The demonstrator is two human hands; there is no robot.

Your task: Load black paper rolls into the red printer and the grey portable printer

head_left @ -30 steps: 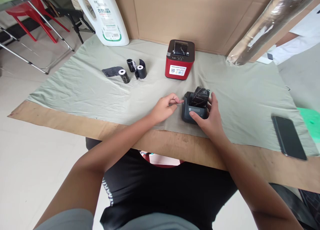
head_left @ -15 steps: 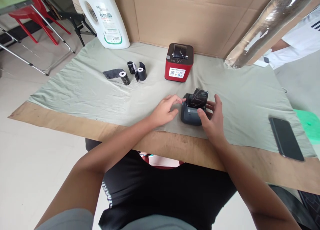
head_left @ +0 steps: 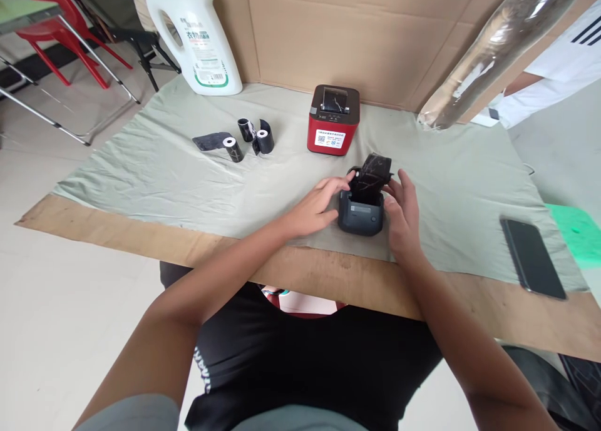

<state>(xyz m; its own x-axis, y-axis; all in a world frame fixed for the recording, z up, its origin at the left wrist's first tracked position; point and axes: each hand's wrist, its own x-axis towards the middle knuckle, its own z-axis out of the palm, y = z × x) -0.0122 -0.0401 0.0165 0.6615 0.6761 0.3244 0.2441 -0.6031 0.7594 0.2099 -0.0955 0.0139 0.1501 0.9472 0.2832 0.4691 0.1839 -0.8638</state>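
Observation:
A small dark portable printer stands near the table's front edge with its lid tilted up. A strip of black paper with pale streaks sticks up out of its top. My left hand has its fingertips on the lid's left edge, the thumb apart beside the body. On the other side, my right hand has curled fingers against the lid's right edge and the thumb close to the casing. Between them the two hands hold the lid. The inside of the printer is mostly hidden by the paper.
Behind stands a red and black printer. Several black paper rolls lie to the left. A white detergent bottle, a cardboard panel and a plastic-wrapped tube line the back. A phone lies right. Someone's white sleeve shows beyond.
The small printer's lid has swung upward, with the paper strip rising alongside it. My left fingers have risen with the lid, and my right thumb has left the printer's front for its side.

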